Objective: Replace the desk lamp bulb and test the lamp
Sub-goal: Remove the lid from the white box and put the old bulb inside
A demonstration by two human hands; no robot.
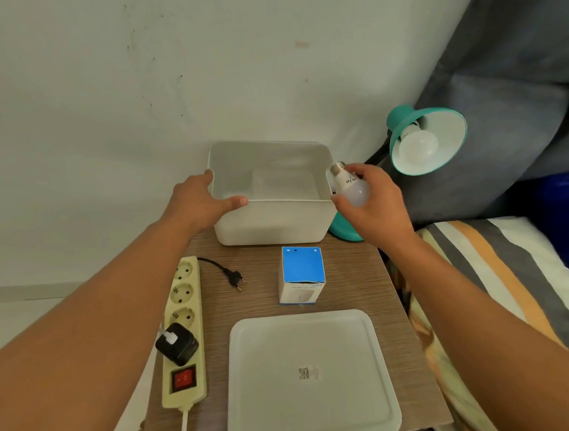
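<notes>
A teal desk lamp (441, 124) stands at the table's back right, its shade tipped toward me, with a white bulb (419, 144) screwed in its socket. My right hand (374, 202) holds a second white bulb (353, 185) with its metal screw base pointing up-left, just over the right rim of a white plastic bin (276, 221). My left hand (203, 201) grips the bin's front left corner, thumb along the front rim. The bin looks empty. The lamp's black plug (234, 279) lies unplugged on the table.
A blue and white bulb box (302, 275) stands in front of the bin. The bin's white lid (313, 374) lies at the front. A cream power strip (184, 331) with a red switch and a black adapter runs along the left edge. A striped bed lies to the right.
</notes>
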